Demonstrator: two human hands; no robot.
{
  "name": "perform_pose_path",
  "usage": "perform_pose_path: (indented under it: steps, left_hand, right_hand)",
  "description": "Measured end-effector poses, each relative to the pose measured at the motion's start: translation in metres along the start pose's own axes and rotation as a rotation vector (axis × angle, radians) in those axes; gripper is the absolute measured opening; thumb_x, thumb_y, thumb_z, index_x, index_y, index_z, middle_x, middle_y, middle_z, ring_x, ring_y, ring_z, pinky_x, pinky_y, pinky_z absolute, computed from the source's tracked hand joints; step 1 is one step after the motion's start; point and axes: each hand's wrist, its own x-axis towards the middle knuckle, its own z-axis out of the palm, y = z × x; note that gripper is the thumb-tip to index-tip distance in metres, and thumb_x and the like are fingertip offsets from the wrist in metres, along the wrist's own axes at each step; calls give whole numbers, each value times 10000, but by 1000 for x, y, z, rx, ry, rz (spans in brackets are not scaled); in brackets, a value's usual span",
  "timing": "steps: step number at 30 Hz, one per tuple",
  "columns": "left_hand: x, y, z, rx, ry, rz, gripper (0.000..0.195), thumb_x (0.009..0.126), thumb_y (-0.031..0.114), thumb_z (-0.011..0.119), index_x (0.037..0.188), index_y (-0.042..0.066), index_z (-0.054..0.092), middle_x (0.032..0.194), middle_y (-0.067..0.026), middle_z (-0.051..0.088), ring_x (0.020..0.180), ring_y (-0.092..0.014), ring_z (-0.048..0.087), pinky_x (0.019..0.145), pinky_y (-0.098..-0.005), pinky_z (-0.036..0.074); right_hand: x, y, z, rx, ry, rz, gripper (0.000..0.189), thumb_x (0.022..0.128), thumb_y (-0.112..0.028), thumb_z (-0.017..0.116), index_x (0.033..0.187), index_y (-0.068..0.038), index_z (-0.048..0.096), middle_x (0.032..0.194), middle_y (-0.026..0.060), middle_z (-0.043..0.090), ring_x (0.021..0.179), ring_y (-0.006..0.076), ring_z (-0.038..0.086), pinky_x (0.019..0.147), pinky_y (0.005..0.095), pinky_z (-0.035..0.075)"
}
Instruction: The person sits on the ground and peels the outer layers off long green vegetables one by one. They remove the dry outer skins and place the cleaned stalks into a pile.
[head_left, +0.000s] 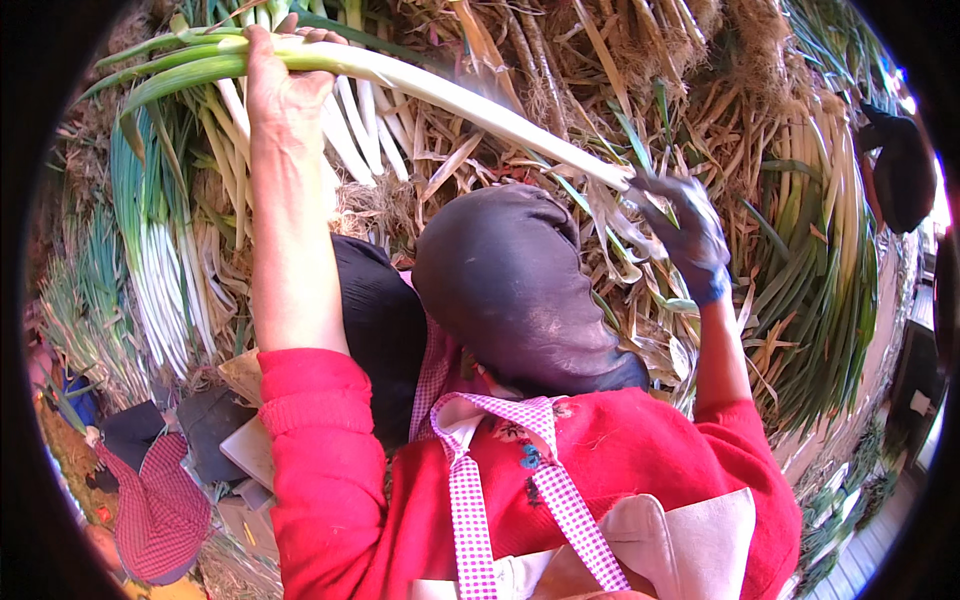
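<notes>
A long white-stemmed leek or large green onion (450, 97) stretches across the upper view, its green leaves to the left. My bare left hand (289, 71) is wrapped around it where the green meets the white. At the thin root end, the fingers of my right hand (686, 229), in a dark, soiled glove with a blue cuff, close on the tip; motion blur hides the exact grip. Pale strips of loose skin (619, 232) hang just below that end. Behind my left hand lie cleaned white stalks (356, 124) with green tops.
Dry husks and leaves (457, 161) cover the ground ahead. Unpeeled stalks with shaggy roots (645, 52) are heaped at the top. Bundles lie at left (150, 247) and right (825, 277). My dark-covered knee (510, 277) rises in the middle. Another person in a checked garment (161, 502) is lower left.
</notes>
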Motion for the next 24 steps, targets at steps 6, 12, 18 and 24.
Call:
perform_pose_path:
  steps: [6,12,18,24]
  left_hand:
    - [-21,13,28,116,-135,277,461,961,420,482,1041,-33,452,786,-118,485,719,-257,542,724,-484,494]
    - [-33,-59,15,104,18,41,290,955,373,533,862,99,510,606,9,475,530,-138,472,601,-372,431]
    - [11,-38,-19,20,65,87,332,975,384,472,750,141,460,514,59,391,444,-100,386,565,-330,388]
    - [14,-22,3,118,108,59,323,987,369,457,809,101,433,522,61,347,450,-91,349,543,-291,359]
  right_hand:
    - [102,-40,61,287,-542,38,341,889,-298,643,1140,-71,602,913,74,710,807,183,681,746,335,531]
    - [135,-76,92,458,-681,162,383,903,-368,620,1133,-64,581,667,-5,606,542,66,539,498,247,443]
    - [-21,89,32,1013,-440,733,401,919,-380,536,1179,-80,592,655,-32,501,545,72,461,483,222,332]
    - [-243,204,-29,213,-117,1042,334,920,-310,542,1061,-24,642,879,74,661,779,174,610,675,327,487]
